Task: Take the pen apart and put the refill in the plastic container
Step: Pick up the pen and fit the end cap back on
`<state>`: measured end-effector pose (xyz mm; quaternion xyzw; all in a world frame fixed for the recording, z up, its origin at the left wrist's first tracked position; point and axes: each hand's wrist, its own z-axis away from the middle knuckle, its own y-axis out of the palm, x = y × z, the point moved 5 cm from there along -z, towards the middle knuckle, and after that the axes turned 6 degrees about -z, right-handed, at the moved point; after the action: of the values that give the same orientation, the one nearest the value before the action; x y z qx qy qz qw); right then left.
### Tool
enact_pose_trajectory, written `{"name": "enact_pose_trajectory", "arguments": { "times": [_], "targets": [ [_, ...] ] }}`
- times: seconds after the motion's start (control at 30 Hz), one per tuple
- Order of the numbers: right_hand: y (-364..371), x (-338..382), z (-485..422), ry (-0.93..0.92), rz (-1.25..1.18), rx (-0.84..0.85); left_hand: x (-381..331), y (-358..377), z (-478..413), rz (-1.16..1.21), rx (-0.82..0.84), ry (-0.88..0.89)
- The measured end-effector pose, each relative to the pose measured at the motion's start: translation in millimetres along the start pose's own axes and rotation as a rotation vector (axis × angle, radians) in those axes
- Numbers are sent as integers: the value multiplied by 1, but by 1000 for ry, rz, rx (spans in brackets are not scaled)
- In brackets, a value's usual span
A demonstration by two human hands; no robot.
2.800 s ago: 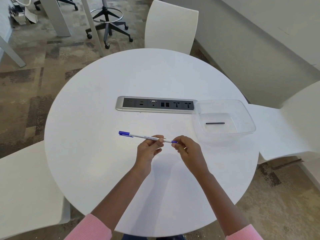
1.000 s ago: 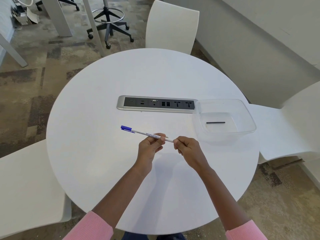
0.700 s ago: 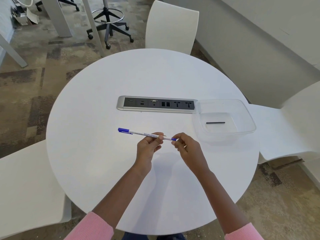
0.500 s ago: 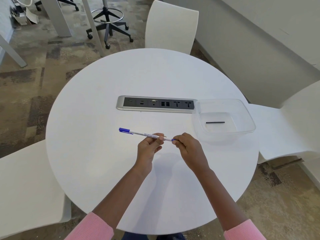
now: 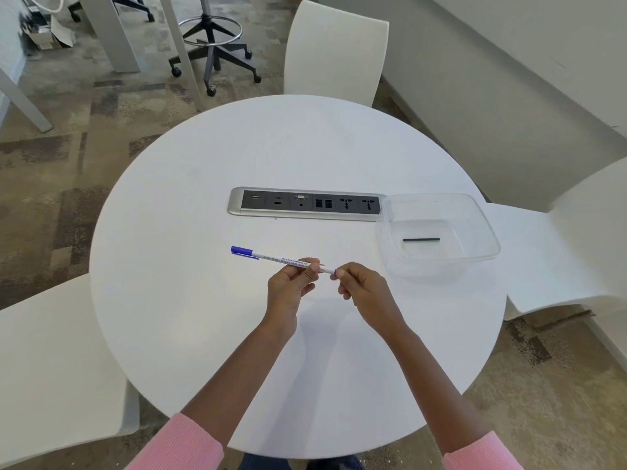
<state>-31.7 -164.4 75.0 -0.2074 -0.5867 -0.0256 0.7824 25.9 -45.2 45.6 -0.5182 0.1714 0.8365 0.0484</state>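
Far left: blue cap (image 5: 241,251) on, pointing left. The pen (image 5: 281,260) is level, held a little above the bench (image 5: 190,266).

Left hand (image 5: 291,283): fingers (image 5: 310,271) curled round the white barrel near its right end. This is my anchor.

Right hand (image 5: 363,288): fingers (image 5: 342,274) pinching the blue end piece (image 5: 335,272) where it meets the barrel. Too small from here to tell whether it has begun to come loose.

Step in hand, as I judge it: free that end piece so the refill can slide out.
- Left grip firm, no rolling of the barrel.
- Right pinch twists or pulls straight along the pen's line; a sideways pull could bend the refill.
- Work low over the bench, so a dropped part stays put.

Right: plastic container (image 5: 488,225) near, open, just beside the socket strip (image 5: 305,205). A short black stick (image 5: 421,239) lies in it. The refill goes there; it is not yet in sight.
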Motion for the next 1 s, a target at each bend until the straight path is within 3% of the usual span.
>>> {"name": "enact_pose_trajectory", "arguments": {
  "times": [0.27,0.67,1.0],
  "targets": [
    [-1,8,4,-247,324,-102,3,1,1,13,-4,-3],
    [-3,-2,-4,84,-8,33,5,2,1,0,-6,10],
    [-1,12,5,-231,239,-131,5,0,1,56,-44,-10]
  ]
}}
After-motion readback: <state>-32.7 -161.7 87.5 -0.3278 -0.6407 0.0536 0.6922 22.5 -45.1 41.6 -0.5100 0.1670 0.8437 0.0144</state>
